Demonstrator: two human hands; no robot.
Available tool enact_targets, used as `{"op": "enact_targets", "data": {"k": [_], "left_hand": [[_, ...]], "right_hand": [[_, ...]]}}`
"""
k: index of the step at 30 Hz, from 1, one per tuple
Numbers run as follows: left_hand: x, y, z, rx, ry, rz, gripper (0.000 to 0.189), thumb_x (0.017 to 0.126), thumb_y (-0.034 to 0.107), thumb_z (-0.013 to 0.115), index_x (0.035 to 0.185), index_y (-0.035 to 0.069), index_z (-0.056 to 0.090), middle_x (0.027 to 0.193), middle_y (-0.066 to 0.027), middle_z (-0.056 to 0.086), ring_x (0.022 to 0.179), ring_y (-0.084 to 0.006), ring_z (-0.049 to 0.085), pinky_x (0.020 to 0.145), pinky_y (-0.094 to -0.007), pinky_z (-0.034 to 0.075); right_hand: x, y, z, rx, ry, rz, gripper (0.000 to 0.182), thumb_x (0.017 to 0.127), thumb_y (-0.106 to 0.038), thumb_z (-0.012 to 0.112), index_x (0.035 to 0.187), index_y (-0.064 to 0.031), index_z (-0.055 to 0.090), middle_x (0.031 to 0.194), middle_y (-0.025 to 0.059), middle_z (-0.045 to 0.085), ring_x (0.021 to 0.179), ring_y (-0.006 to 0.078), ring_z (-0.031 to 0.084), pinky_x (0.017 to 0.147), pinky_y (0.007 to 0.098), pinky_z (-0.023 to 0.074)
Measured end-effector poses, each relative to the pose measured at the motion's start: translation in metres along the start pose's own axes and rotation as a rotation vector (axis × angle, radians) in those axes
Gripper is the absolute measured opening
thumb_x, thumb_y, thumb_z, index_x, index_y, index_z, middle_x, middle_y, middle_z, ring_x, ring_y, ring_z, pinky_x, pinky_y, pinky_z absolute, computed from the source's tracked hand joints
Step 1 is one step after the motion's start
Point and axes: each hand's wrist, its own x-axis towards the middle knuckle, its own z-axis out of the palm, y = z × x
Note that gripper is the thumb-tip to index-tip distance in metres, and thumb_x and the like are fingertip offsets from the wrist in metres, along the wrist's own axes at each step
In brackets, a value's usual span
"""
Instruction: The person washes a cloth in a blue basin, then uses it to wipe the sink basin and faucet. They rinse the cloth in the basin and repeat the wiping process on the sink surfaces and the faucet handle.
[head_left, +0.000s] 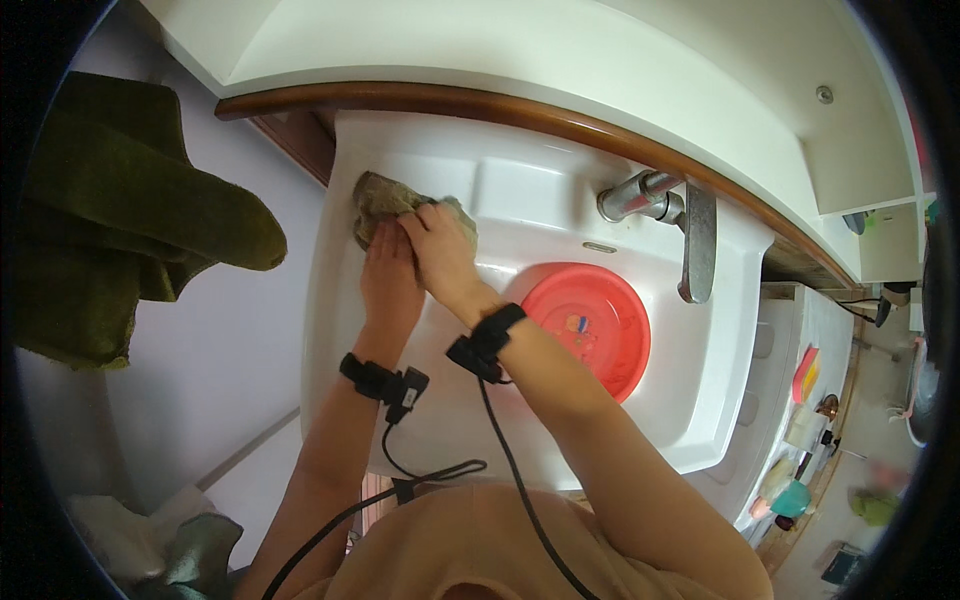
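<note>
A crumpled grey-green cloth (386, 196) lies on the left side ledge of a white ceramic sink (694, 382). My left hand (391, 274) is on the cloth's near edge, its fingers close together. Against it, my right hand (444, 247) grips the cloth from the right with bent fingers. Some of the fabric is hidden beneath both hands. To the right, a round red plastic basin (634, 315) stands in the sink bowl; a small printed picture shows inside it, and my right forearm covers part of its rim.
A metal faucet (637, 196) with a long lever (697, 247) rises at the sink's back right. A brown wooden rail (450, 97) runs behind. Dark green towels (150, 195) hang at left. Black cables (517, 480) trail from my wrist straps. A white counter (814, 322) with small items stands right.
</note>
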Motion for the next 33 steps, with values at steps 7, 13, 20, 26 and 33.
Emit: {"op": "enact_targets", "data": {"k": [7,13,20,26,33], "left_hand": [[0.067,0.025,0.035,-0.179,0.111,0.26,0.049,0.085,0.022,0.057,0.128,-0.001,0.049,0.134,-0.0192,0.048,0.126,-0.034,0.043,0.105,-0.0433,0.034],[0.052,0.021,0.034,-0.229,0.069,0.33,0.04,0.084,0.016,0.058,0.12,0.0,0.056,0.129,-0.0173,0.053,0.126,-0.0318,0.043,0.106,-0.042,0.033],[0.021,0.018,-0.001,-0.317,-0.026,0.058,0.029,0.085,0.006,0.049,0.112,0.005,0.06,0.114,-0.0144,0.061,0.109,-0.0323,0.055,0.093,-0.0398,0.044],[0.078,-0.03,-0.028,-0.271,0.241,-0.06,0.032,0.086,0.004,0.044,0.114,0.009,0.059,0.114,-0.0137,0.061,0.103,-0.0352,0.058,0.086,-0.0417,0.047],[0.053,-0.032,-0.021,-0.305,0.08,-0.038,0.035,0.086,0.003,0.045,0.119,0.008,0.057,0.123,-0.0124,0.058,0.108,-0.0341,0.056,0.09,-0.0399,0.046]], "right_hand": [[0.031,0.038,-0.038,-0.224,0.149,0.096,0.024,0.077,-0.007,0.056,0.1,-0.0031,0.06,0.095,0.0136,0.054,0.093,0.0329,0.05,0.081,0.0382,0.0438],[0.017,0.03,-0.029,-0.379,0.058,0.116,0.02,0.077,-0.008,0.054,0.095,-0.0035,0.06,0.098,0.0099,0.054,0.095,0.0285,0.05,0.081,0.0366,0.0428],[-0.002,0.007,-0.031,-0.136,0.066,0.121,0.027,0.067,0.001,0.061,0.094,-0.0023,0.06,0.094,0.0145,0.054,0.092,0.0337,0.05,0.079,0.0395,0.0441],[0.065,0.01,0.026,-0.033,0.134,-0.002,0.038,0.07,-0.004,0.06,0.108,-0.0036,0.059,0.103,0.0161,0.054,0.098,0.0353,0.049,0.084,0.0423,0.0424],[0.038,-0.006,0.029,-0.113,0.011,0.018,0.028,0.074,-0.007,0.058,0.101,-0.0028,0.061,0.104,0.0137,0.051,0.1,0.0328,0.047,0.086,0.0406,0.039]]}}
